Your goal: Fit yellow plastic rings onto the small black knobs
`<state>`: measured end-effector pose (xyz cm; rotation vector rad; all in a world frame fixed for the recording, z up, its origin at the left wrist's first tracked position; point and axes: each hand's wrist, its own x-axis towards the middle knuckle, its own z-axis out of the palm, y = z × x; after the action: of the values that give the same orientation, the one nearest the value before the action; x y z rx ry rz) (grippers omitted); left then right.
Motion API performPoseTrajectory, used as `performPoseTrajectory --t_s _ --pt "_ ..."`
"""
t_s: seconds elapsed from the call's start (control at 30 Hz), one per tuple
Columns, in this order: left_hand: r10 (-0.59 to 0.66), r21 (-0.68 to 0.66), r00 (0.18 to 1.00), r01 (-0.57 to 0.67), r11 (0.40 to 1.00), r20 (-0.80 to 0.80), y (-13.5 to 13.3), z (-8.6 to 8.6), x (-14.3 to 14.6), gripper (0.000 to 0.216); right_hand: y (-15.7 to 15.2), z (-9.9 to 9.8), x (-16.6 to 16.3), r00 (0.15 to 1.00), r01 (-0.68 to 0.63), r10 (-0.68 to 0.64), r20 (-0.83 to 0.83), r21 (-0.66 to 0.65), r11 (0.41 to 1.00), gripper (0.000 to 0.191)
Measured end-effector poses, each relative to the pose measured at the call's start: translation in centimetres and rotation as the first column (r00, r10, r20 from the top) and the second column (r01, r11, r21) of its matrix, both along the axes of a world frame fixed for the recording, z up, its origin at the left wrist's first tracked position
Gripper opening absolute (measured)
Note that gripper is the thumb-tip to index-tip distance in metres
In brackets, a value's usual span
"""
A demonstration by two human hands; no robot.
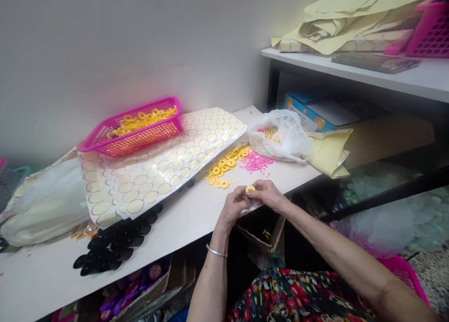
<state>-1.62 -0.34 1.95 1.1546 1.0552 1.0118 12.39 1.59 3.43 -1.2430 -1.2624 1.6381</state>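
Note:
My left hand (233, 209) and my right hand (268, 194) meet at the front edge of the white table (189, 219), fingers pinched together on one small yellow ring (250, 189). Just beyond them lies a loose pile of yellow rings (224, 165) and a scatter of small pink rings (257, 162). A sheet of round stickers (157, 165) stretches across the table to the left. A pink basket (135, 132) with more yellow rings stands on that sheet. A silver bracelet sits on my left wrist.
Black oval pieces (115, 242) lie heaped at the table's left front. A clear plastic bag (280, 135) with coloured bits sits right of the piles, beside yellow paper (329, 153) and a blue box (308, 109). A shelf (386, 74) holds paper and another pink basket (430, 30).

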Motion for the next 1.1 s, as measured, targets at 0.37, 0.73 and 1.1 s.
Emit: performPoseTrajectory --t_s 0.37,0.73,1.1 --pt "0.278 0.579 0.935 -0.106 0.808 -0.218 -5.7 3.0 3.2 0.031 -6.7 2.4 6.2 0.979 -0.153 0.187 -0.078 0.319 0.935 0.051" --pt "0.356 0.73 0.881 -0.017 0.683 -0.312 -8.8 4.0 6.1 0.02 -9.6 2.8 7.8 0.894 -0.282 0.284 -0.347 0.058 0.958 0.073" --pt "0.308 0.778 0.868 0.132 0.614 -0.39 -10.4 3.0 8.0 0.018 -11.3 3.7 8.8 0.94 -0.211 0.185 -0.287 -0.061 0.976 0.058"
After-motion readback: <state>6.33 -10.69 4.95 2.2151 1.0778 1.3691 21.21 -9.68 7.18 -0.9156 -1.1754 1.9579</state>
